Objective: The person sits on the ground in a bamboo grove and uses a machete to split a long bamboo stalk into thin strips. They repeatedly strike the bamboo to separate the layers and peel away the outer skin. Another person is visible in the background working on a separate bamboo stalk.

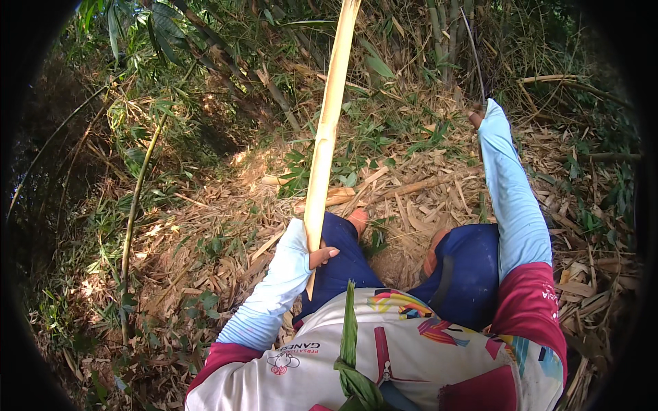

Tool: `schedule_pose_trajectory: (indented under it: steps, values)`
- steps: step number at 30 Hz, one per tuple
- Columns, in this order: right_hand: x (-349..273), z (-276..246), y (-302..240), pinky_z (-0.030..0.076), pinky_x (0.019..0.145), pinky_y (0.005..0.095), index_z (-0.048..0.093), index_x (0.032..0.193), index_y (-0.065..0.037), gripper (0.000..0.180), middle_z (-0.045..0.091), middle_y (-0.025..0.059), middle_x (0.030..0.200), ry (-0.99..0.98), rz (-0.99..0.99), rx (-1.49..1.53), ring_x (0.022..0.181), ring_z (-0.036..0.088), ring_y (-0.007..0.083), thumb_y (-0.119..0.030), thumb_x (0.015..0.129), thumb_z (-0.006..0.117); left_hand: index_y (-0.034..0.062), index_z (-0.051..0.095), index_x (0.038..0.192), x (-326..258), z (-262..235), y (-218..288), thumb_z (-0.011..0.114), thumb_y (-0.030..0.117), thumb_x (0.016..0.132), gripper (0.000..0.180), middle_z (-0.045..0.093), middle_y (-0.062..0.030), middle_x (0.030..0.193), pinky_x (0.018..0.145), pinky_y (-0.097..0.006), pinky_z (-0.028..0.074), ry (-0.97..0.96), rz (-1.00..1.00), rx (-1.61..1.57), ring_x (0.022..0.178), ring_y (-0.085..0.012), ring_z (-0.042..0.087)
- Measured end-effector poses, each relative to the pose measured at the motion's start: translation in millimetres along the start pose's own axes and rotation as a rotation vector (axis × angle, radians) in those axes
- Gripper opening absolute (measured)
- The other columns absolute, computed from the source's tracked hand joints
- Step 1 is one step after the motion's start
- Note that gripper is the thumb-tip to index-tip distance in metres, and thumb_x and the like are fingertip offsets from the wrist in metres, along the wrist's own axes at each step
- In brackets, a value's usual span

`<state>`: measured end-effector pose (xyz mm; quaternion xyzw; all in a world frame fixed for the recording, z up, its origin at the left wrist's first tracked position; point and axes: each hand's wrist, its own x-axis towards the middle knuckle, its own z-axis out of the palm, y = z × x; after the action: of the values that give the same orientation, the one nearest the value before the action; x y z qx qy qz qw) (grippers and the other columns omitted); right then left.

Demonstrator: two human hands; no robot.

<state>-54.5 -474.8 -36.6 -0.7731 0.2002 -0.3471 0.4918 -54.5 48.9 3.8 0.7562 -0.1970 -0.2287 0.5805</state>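
A long split bamboo piece (329, 116), pale and hollowed along its length, stands up in front of me and leans slightly right at its far end. My left hand (322, 257) is closed round its lower part, above my left thigh. Its near end tapers to a point below the hand. Out to the far right, my right hand (476, 118) grips a long, thin, dark blade (473, 51), seen nearly edge-on and pointing up and away. The light-blue sleeve hides much of that hand. Bamboo and blade are well apart.
Dry leaves and bamboo scraps (411, 205) litter the ground between and around my feet. Standing bamboo stems (442, 34) rise at the back. A thin upright stem (137, 192) stands at left. A twisted green leaf strip (349, 325) hangs before my shirt.
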Motion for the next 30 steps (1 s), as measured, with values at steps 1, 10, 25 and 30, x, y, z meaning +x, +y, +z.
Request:
schedule_pose_trajectory:
  steps: [1, 10, 25, 30]
  values:
    - [-5, -2, -14, 0.048, 0.064, 0.0307, 0.058, 0.11, 0.0, 0.035, 0.061, 0.0049, 0.079, -0.02, -0.092, -0.127, 0.067, 0.057, 0.0141, -0.017, 0.083, 0.073, 0.0037, 0.046, 0.114, 7, 10, 7, 0.077, 0.003, 0.079, 0.047, 0.057, -0.0044, 0.081, 0.054, -0.024, 0.05, -0.014, 0.018, -0.009, 0.061, -0.0113, 0.058]
    - [-113, 59, -158, 0.05, 0.07, 0.0423, 0.06, 0.097, -0.008, 0.024, 0.062, 0.0185, 0.082, -0.349, -0.447, -0.454, 0.079, 0.064, 0.039, -0.01, 0.076, 0.071, 0.0015, 0.043, 0.112, 31, 38, 26, 0.072, 0.005, 0.084, 0.041, 0.062, -0.0104, 0.081, 0.045, -0.024, 0.051, -0.178, -0.009, -0.244, 0.057, -0.0143, 0.063]
    - [-99, 91, -172, 0.053, 0.065, 0.0383, 0.064, 0.082, -0.007, 0.014, 0.065, 0.0181, 0.078, -0.606, -0.271, -0.808, 0.074, 0.066, 0.0343, -0.002, 0.071, 0.068, 0.0022, 0.045, 0.119, 9, 28, 38, 0.068, 0.009, 0.089, 0.039, 0.052, -0.0019, 0.07, 0.044, -0.023, 0.042, -0.147, -0.047, 0.083, 0.049, -0.0093, 0.05]
    - [-51, 66, -136, 0.053, 0.067, 0.0407, 0.063, 0.095, -0.007, 0.017, 0.068, 0.0189, 0.083, -0.558, 0.177, -0.704, 0.079, 0.069, 0.034, -0.005, 0.078, 0.063, 0.005, 0.04, 0.131, -2, 14, 35, 0.068, 0.009, 0.089, 0.05, 0.053, -0.0011, 0.071, 0.044, -0.023, 0.042, -0.166, -0.105, 0.02, 0.05, -0.0087, 0.049]
